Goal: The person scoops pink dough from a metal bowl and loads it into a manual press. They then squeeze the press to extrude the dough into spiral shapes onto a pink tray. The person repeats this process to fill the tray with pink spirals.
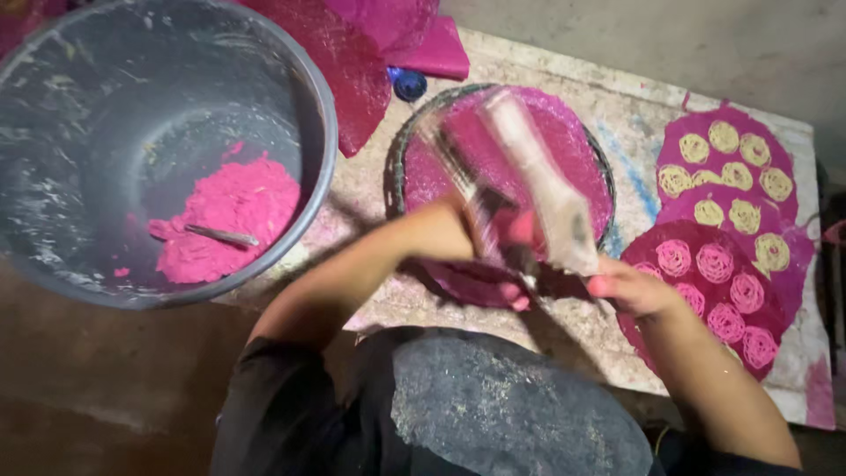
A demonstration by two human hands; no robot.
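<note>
My left hand point(480, 231) and my right hand point(627, 286) hold a pale, dough-smeared tool point(538, 185) over a round tray point(397, 154) lined with a pink sheet. The tool is blurred by motion; its long handles stick up and back across the tray. Pink dough stains the fingers of both hands. Which part each hand grips is hard to make out. The tray rests on a worn, pale board point(634, 115) in front of me.
A big grey tub point(308, 79) at the left holds a lump of pink dough point(231, 220) with a utensil stuck in it. At the right lie round pink sheets carrying yellow spirals point(731, 167) and pink spirals point(718, 291). Pink sheets point(370, 44) are piled behind the tray, beside a blue cap point(409, 84).
</note>
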